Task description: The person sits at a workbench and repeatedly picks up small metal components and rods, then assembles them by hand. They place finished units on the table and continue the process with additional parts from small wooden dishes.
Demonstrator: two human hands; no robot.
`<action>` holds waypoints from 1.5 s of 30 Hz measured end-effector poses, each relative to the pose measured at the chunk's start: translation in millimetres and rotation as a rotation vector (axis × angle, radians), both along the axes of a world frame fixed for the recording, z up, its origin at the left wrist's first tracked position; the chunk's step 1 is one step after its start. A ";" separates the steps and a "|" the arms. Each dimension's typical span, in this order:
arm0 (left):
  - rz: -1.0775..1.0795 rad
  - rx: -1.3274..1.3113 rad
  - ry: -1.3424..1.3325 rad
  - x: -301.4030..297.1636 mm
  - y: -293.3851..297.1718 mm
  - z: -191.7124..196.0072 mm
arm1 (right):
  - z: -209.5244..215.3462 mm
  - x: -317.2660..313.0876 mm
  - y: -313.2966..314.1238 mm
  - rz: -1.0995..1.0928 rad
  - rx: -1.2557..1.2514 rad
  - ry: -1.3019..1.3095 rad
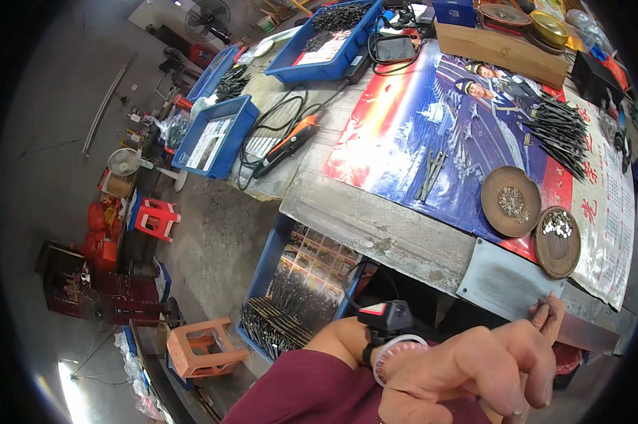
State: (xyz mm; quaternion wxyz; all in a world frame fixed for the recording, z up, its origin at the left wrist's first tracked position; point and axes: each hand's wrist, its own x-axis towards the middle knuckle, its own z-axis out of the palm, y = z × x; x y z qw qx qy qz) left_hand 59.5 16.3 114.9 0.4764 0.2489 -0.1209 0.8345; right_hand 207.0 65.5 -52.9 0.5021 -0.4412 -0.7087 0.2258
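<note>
My left hand reaches across the bottom of the view from a maroon sleeve. It wears a black wrist device and a pink bead bracelet, its fingers are bent, and its palm is hidden. Behind it, fingers of my right hand pinch a small dark metal piece at the edge of a grey metal plate. Just beyond stand two round wooden dishes. One dish holds small dull metal bits, the other dish small shiny ones. A pile of thin dark rods lies farther back.
A printed poster covers the table. Below its edge a blue crate holds dark rods. More blue crates and a black-and-orange corded tool sit at the left. An orange stool and a red stool stand on the floor.
</note>
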 end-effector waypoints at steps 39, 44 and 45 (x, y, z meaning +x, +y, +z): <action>-0.266 0.023 -0.120 -4.6 -8.8 -3.3 | -8.6 -1.6 -4.8 -0.078 0.018 -0.018; -0.262 0.008 -0.111 -5.7 -11.8 -5.1 | -9.5 -0.8 -6.0 -0.107 -0.036 -0.007; -0.265 0.006 -0.109 -5.5 -12.2 -5.5 | -9.4 -0.4 -6.0 -0.091 -0.017 -0.020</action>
